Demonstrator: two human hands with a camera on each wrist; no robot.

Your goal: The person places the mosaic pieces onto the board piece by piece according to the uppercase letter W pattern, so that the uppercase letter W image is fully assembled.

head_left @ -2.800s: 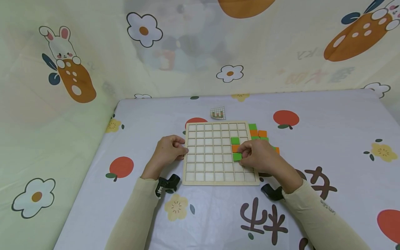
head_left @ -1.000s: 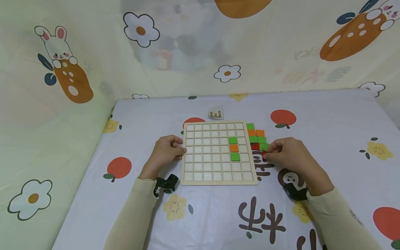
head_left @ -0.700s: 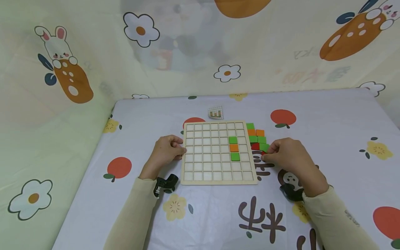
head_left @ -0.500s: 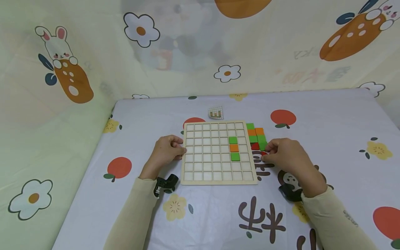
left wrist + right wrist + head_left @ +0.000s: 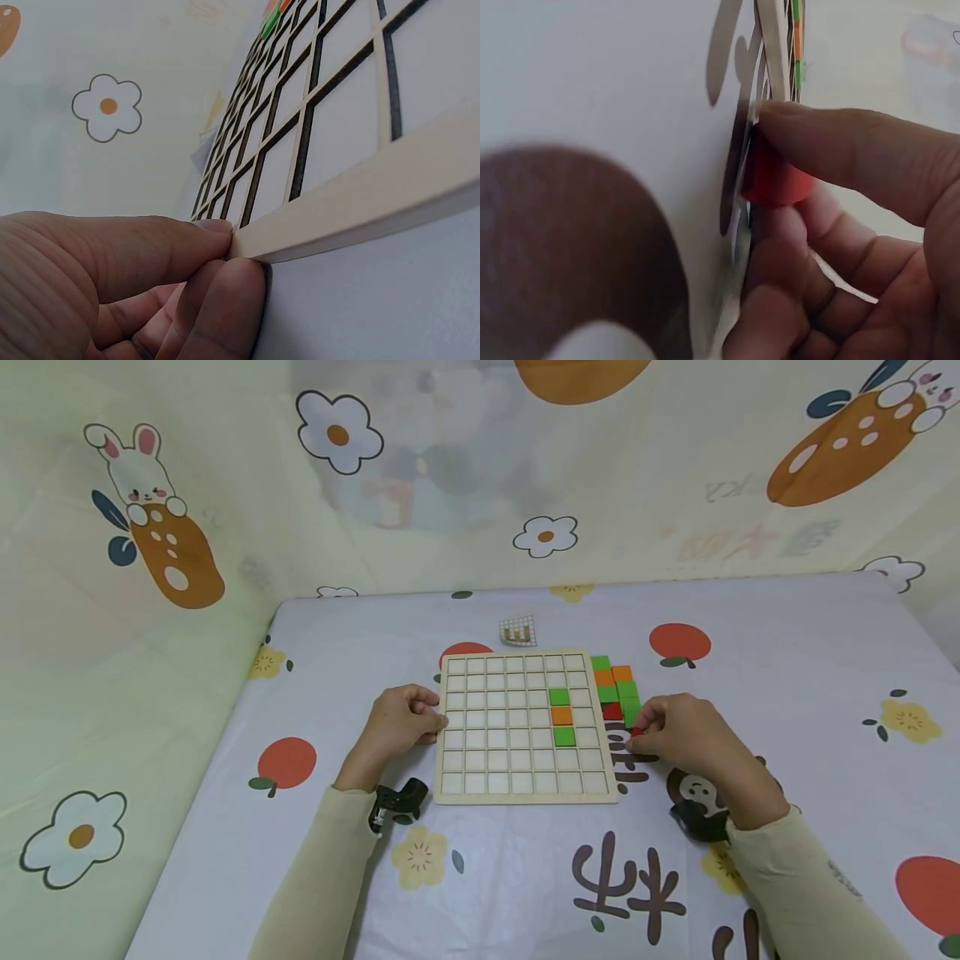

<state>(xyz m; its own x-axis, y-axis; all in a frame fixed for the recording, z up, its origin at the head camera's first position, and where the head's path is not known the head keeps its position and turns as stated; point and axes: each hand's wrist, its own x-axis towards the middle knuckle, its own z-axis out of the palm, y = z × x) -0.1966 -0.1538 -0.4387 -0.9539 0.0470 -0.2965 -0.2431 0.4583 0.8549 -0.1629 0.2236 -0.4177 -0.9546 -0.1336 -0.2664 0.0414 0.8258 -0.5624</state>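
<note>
At its left edge, the wooden grid board (image 5: 525, 799) is pinched between the thumb and finger of my left hand (image 5: 399, 722); the left wrist view shows the fingertips on the board's corner rim (image 5: 330, 229). Three tiles sit in the board's cells, in one column: a green tile (image 5: 559, 697), an orange tile (image 5: 562, 716) and another green tile (image 5: 565, 737). Right of the board, my right hand (image 5: 690, 731) pinches a red tile (image 5: 780, 176) between thumb and fingers, low over the cloth. The fingers hide much of this tile in the head view.
Several loose tiles lie along the board's right edge, among them a red tile (image 5: 612, 711), an orange tile (image 5: 622, 673) and a green tile (image 5: 601, 662). Behind the board lies a small gridded pattern card (image 5: 518, 631). A printed cloth (image 5: 465, 877) covers the table.
The right hand has gone from the lower green tile on the board to the red tile among the loose ones. Nearby loose green and orange tiles have shifted into a straighter column. The left hand stays put.
</note>
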